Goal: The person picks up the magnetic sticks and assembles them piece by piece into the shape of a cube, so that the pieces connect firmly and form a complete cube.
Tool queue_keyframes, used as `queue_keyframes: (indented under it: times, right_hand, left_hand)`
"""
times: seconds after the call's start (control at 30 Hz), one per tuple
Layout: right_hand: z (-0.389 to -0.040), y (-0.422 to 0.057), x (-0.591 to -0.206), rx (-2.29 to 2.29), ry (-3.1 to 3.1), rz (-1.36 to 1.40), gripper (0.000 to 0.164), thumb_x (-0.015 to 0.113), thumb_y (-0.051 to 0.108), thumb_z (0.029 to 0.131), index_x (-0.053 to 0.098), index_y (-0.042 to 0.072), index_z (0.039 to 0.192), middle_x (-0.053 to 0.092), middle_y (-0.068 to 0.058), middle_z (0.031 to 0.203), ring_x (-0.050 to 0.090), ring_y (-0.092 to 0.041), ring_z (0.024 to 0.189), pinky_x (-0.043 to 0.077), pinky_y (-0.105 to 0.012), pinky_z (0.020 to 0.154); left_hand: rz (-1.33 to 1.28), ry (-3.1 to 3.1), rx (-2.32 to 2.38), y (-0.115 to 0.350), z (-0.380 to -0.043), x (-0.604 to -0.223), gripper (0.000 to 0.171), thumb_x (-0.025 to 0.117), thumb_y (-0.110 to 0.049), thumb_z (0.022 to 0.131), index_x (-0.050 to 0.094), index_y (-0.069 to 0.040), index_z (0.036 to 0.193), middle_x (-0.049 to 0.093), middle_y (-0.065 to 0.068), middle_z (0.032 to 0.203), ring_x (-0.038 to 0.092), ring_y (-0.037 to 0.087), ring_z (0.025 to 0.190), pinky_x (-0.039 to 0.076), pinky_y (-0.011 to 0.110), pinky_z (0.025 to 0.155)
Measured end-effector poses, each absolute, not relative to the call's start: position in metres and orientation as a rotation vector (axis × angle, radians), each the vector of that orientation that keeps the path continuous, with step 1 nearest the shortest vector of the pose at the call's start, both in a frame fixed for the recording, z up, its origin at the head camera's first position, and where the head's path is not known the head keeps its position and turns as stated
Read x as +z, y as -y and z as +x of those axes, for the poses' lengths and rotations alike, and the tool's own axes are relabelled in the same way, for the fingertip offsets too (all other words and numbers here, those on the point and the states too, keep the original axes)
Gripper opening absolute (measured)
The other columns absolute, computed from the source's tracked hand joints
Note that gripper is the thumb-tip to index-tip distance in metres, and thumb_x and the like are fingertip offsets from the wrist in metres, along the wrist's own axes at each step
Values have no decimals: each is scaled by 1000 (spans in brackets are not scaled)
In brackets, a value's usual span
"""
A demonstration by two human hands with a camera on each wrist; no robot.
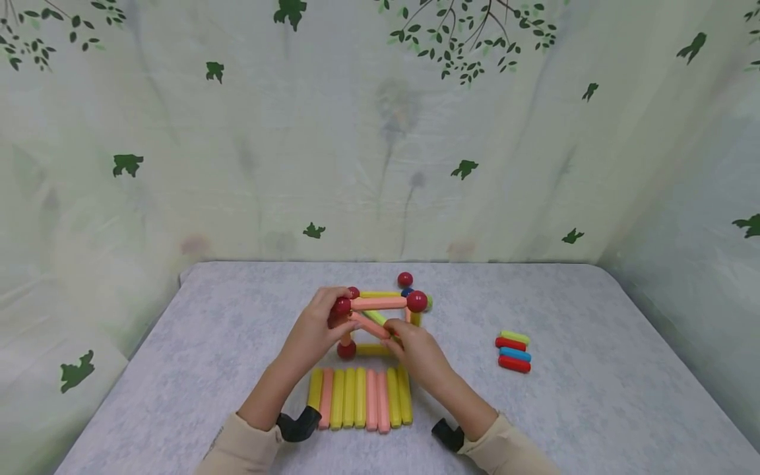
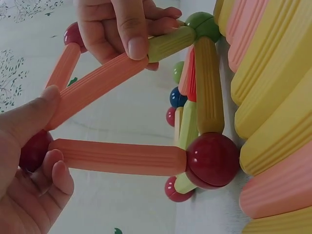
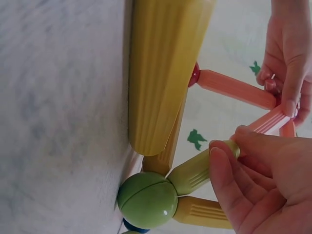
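Note:
My left hand (image 1: 311, 333) grips a dark red ball (image 2: 35, 150) at an upper corner of a frame of magnetic sticks and balls. Its thumb lies on the end of a slanting pink stick (image 2: 100, 90) that meets this ball. Where that stick's lower end meets a short light green stick (image 3: 192, 170), my right hand (image 1: 421, 349) pinches the joint between thumb and fingers. The green stick runs down to a green ball (image 3: 147, 200) near the table. An upright pink stick (image 2: 119, 157) links the held ball to a lower red ball (image 2: 213, 160).
A row of yellow and pink sticks (image 1: 361, 399) lies in front of the frame. To the right lie several short coloured sticks (image 1: 514, 353). Another red ball (image 1: 405, 279) shows behind the frame. A patterned cloth (image 1: 356, 145) hangs beyond the grey table (image 1: 594, 396).

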State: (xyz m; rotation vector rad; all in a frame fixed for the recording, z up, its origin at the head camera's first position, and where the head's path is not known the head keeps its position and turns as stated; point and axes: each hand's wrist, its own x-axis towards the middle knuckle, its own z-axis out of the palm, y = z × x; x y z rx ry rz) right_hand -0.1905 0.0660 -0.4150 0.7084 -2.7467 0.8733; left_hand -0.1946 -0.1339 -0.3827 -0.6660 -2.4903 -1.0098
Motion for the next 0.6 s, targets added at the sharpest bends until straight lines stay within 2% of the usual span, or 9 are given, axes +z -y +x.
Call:
queue_keyframes:
  times: [0.2,0.43,0.6]
  right_hand:
    - [-192,-65,-415,852,2742,694,19,67,16,81,60,11,98,59,3,80,48,-9,63,43,-19,56]
    - [-191,-65,-413,847,2771,678,24,68,12,80,59,10,102,60,1,86,50,-11,69,47,-23,64]
    - [-188,-74,-413,897,2545,811,30,70,12,79,58,7,106,58,-2,89,47,-8,64,44,-18,56]
  left_hand:
    - [-644,2496,-1026,133,-195,-384,46,74,-10,73,51,-8,114,52,8,109,54,19,92,50,30,73]
    - [-607,2492,-1161,133,-193,-385,49,71,-13,77,49,-9,121,53,10,113,54,17,85,50,26,67]
    - [-538,2499,-1303,134,-192,-390,53,68,-20,80,42,-10,126,55,10,108,55,15,72,50,24,60]
